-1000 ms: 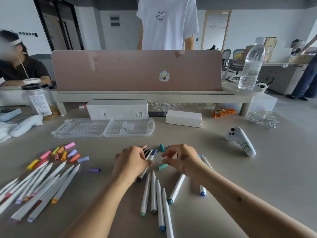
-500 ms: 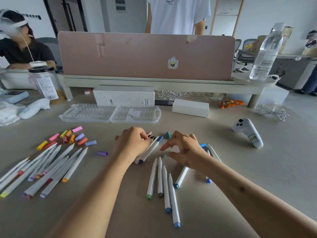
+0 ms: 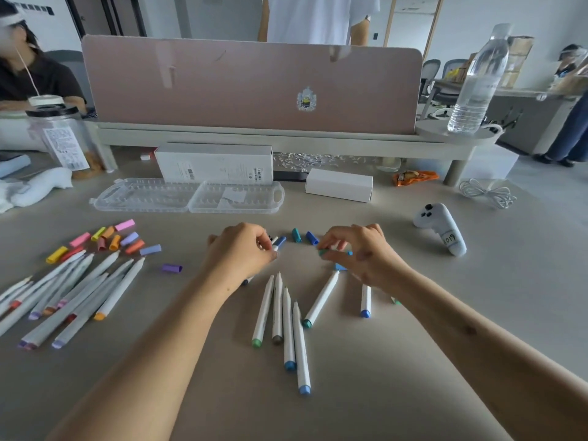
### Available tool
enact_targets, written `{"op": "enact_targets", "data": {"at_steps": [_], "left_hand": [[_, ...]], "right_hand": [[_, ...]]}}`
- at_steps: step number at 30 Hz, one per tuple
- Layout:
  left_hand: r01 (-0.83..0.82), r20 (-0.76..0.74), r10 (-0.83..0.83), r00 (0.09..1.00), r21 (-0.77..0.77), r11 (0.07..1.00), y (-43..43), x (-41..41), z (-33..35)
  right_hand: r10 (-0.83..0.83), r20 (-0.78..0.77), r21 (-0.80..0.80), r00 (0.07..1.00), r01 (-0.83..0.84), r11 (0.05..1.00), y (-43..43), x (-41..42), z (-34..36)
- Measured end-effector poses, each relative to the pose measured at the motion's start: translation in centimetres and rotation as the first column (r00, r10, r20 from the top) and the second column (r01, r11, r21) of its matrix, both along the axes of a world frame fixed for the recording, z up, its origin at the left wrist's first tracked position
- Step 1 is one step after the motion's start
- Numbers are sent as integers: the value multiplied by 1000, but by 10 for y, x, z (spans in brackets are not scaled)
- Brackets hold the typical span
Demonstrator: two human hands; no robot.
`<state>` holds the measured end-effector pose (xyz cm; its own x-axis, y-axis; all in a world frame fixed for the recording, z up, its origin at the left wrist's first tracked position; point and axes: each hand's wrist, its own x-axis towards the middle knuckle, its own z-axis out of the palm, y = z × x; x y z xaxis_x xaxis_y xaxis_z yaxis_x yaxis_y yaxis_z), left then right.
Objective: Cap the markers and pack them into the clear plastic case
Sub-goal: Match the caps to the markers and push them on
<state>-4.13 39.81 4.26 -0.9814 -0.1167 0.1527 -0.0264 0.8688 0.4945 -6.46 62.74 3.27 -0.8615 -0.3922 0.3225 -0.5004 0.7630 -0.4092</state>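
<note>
Since half a second ago my right hand [image 3: 359,253] has lifted a teal cap [image 3: 323,252] off the table [image 3: 350,393] and now pinches it between thumb and fingertips. My left hand [image 3: 241,249] grips a bundle of markers [image 3: 277,243]. I see the clear plastic case [image 3: 187,195] lying opened flat beyond both hands.

markers [image 3: 277,307]: uncapped, lying loose | caps [image 3: 114,241]: scattered | case [image 3: 152,195]: open, flat
</note>
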Motion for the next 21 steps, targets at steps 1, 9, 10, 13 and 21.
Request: {"op": "enact_targets", "data": {"at_steps": [1, 9, 10, 13, 21], "left_hand": [[16, -11, -16, 1000, 0, 1000, 4, 2, 0], [226, -223, -230, 947, -46, 973, 44, 15, -14], [244, -246, -253, 936, -65, 968, 48, 17, -16], [300, -248, -313, 917, -89, 950, 54, 20, -17], [329, -151, -353, 923, -164, 930, 65, 27, -22]], "right_hand": [[-1, -9, -25, 1000, 1, 1000, 7, 0, 1], [30, 227, -546, 973, 102, 831, 56, 2, -4], [57, 262, -624, 963, 124, 771, 57, 3, -4], [40, 310, -697, 950, 199, 689, 59, 8, 0], [8, 412, -726, 911, 323, 607, 58, 6, -5]]}}
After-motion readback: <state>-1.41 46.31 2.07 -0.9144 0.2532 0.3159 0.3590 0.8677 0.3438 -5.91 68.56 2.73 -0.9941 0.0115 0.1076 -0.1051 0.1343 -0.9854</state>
